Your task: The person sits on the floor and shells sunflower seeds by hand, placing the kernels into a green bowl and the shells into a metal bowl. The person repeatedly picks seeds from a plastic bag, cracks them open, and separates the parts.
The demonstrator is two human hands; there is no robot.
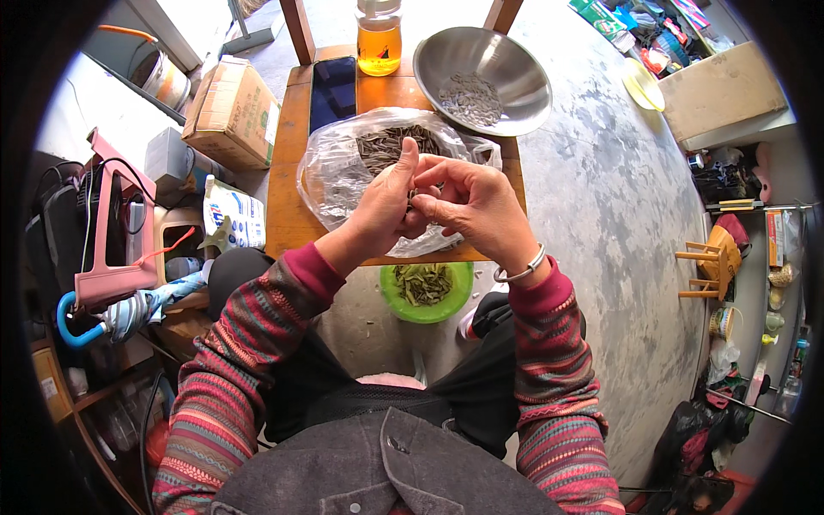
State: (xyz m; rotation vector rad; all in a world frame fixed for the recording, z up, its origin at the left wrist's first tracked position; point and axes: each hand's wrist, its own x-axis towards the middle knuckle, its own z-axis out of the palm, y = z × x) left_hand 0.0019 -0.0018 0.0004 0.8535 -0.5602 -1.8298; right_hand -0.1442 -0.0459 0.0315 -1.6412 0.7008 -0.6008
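Note:
My left hand (386, 199) and my right hand (473, 203) meet over an open clear plastic bag (328, 167) on a wooden table (290, 219). Dark striped sunflower seeds (393, 147) lie in the bag. The left fingers are curled with the thumb up, around what look like a few seeds. My right thumb and forefinger pinch together beside them; whether a seed is between them is hidden. Pale kernels (473, 96) lie in a steel bowl (524, 84) at the table's back right. Below the near edge, a green plastic bowl (428, 313) holds empty-looking husks.
A smartphone (333, 93) and a jar of amber liquid (380, 48) stand behind the bag. Left of the table are a cardboard box (225, 109), a pink plastic stool (96, 225) and a blue-handled umbrella (129, 315). A small wooden stool (711, 270) and loaded shelves are at the right.

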